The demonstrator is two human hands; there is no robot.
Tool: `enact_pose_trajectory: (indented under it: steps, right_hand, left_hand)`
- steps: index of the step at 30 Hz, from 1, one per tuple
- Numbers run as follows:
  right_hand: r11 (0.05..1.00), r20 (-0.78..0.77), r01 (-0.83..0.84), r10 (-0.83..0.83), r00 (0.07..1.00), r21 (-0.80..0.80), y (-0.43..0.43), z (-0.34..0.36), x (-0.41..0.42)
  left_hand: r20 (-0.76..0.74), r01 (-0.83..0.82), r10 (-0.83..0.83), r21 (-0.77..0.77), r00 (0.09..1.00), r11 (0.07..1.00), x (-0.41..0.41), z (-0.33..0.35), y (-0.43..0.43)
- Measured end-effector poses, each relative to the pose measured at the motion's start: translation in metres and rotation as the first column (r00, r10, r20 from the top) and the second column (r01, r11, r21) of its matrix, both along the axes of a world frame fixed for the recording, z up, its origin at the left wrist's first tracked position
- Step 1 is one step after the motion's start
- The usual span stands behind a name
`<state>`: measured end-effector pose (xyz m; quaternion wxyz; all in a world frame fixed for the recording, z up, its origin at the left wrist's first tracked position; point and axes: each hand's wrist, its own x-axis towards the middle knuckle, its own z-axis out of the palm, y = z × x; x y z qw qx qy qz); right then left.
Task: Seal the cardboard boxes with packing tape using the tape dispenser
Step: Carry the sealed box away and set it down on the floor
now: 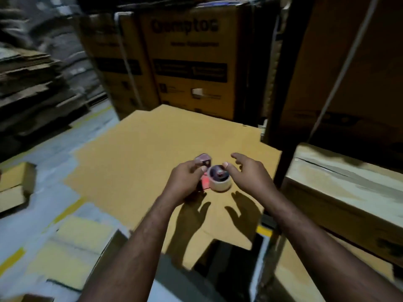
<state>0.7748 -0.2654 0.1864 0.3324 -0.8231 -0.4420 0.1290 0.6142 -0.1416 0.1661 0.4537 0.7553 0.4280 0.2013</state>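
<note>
While reaching forward over a flat cardboard sheet [135, 153], grips the tape dispenser [205, 182] in the left hand [185, 182], fingers curled round its red frame, thumb up beside a small pale plate at the dispenser's far end. Holds the right hand [248, 174] loose and spread just beside it, thumb tip touching the top rim of the pale tape roll [222, 184] mounted on the dispenser, the other fingers straight and closed round nothing. Holds the dispenser over the near-right part of the sheet; cannot tell whether the roll touches the cardboard or hangs just above it. Casts two hand shadows onto the sheet, nearer than the hands. Faces tall printed boxes [192, 68] standing upright just behind the sheet's far edge, lettering too blurred to read with certainty. Has to the right a dark rack post [281, 101] and, beyond it, a low box [349, 192] with pale tape across its top. Has to the left a stack of flattened cardboard [32, 83], a small box [15, 186] and grey floor [43, 162] marked with yellow lines.
</note>
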Motion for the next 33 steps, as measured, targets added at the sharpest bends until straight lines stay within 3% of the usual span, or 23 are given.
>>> enact_pose_trajectory:
  steps: [8, 14, 23, 33]
  right_hand:
    - [0.957, -0.192, -0.290, 0.286, 0.939, 0.005, 0.108, -0.015, -0.187]
    - [0.868, -0.341, -0.496, 0.464, 0.818, -0.010, 0.148, -0.066, -0.323]
    - [0.545, -0.449, -0.812, 0.683, 0.575, -0.210, 0.165, -0.124, -0.486]
    - [0.261, -0.548, -0.928, 0.751, 0.369, -0.267, 0.244, -0.166, -0.593]
  left_hand:
    - [0.045, -0.357, 0.359, -0.060, 0.932, 0.932, -0.197, -0.029, 0.043]
    - [-0.056, -0.502, 0.499, -0.084, 0.865, 0.861, -0.341, -0.075, 0.041]
    - [-0.171, -0.778, 0.760, -0.182, 0.627, 0.601, -0.512, -0.129, -0.008]
    - [-0.232, -0.932, 0.910, -0.209, 0.342, 0.297, -0.604, -0.169, 0.004]
